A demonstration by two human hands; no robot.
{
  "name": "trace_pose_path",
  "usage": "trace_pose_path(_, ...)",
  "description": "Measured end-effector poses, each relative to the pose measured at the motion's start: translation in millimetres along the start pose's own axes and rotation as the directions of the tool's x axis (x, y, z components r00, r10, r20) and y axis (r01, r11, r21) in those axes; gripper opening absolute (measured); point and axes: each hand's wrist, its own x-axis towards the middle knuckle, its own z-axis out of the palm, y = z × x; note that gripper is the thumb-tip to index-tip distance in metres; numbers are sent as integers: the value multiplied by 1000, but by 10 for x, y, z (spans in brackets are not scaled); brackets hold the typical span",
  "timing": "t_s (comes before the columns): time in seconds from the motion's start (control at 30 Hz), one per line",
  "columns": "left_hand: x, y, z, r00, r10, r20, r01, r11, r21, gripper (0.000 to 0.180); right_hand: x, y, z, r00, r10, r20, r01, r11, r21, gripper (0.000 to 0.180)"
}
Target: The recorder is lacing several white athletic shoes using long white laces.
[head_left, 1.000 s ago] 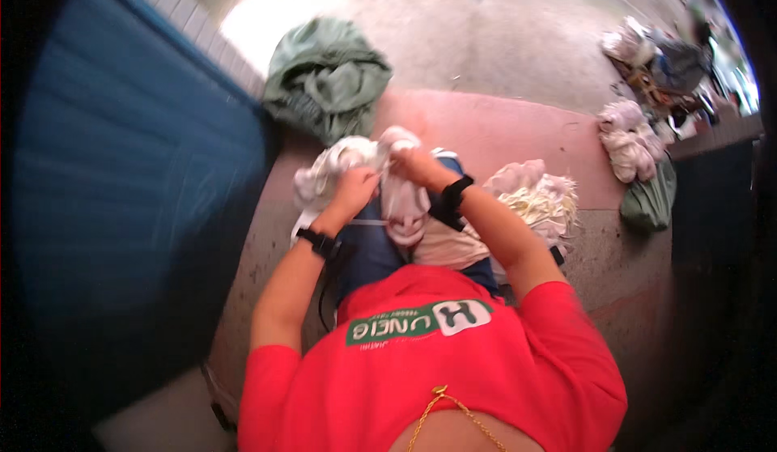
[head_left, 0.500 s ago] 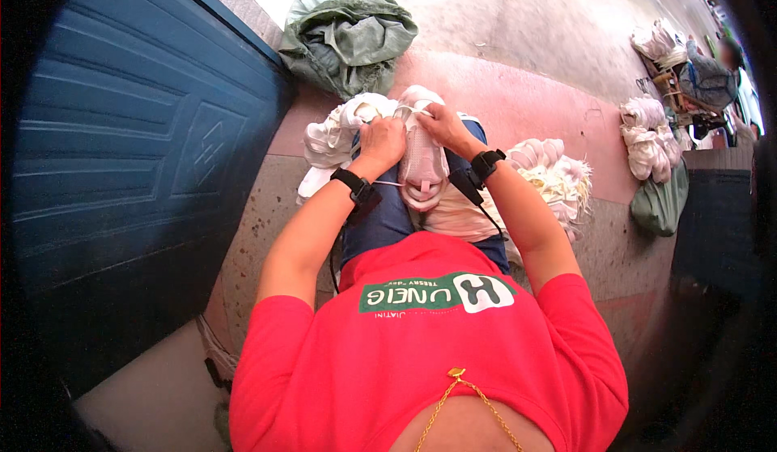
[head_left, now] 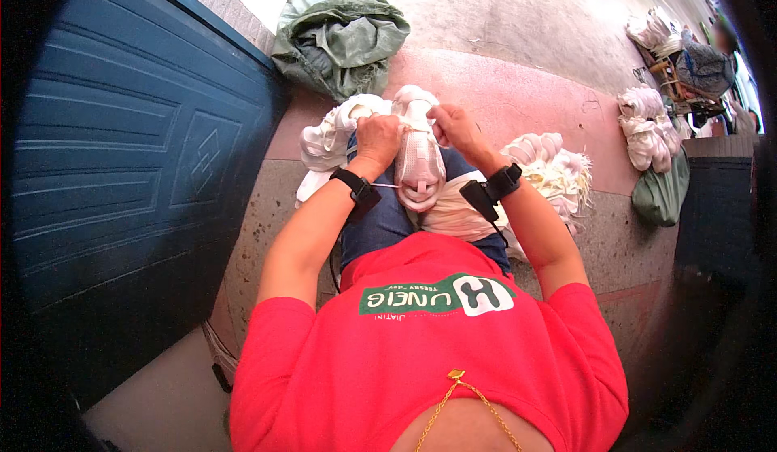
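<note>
A pale pink-and-white sneaker [head_left: 419,157] rests across my lap, its heel toward me and its toe pointing away. Against its left side my left hand [head_left: 379,140] is closed near the lacing, and its fingertips are partly hidden. On the other side my right hand [head_left: 460,133] is pinched just off the shoe's edge. Whatever the fingers hold is too small to make out. A thin white cord shows between my left wrist and the shoe's heel. More white shoes [head_left: 322,140] are bunched just left of my knees.
Beyond my knees lies a crumpled green sack [head_left: 341,39]. Several whitish shoes with a yellowish fringe [head_left: 550,169] are heaped right of my legs. A blue panelled door [head_left: 137,144] stands at left. Farther right are hanging shoe bundles [head_left: 647,132], a green bag [head_left: 662,193] and another person.
My right hand has moved off the shoe to the right, with its forearm swinging outward. The left hand has shifted slightly left and its back has turned up more. The shoe stays on my lap.
</note>
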Motion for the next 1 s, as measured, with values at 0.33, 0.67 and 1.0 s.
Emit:
trace_pose_path(0.33, -60, 29, -140, 987, 19, 158, -11, 998, -55, 19, 146, 395, 324, 977, -179, 115, 200, 590, -782, 26)
trace_pose_path(0.67, -52, -91, -68, 975, -1, 223, 93, 911, -401, 19, 16, 423, 504, 916, -364, 169, 255, 204, -945, 14)
trace_pose_path(1.0, -480, 279, -336, 866, 448, -223, -465, 885, -28, 13, -700, 127, -117, 805, -282, 522, 592, 438, -676, 17)
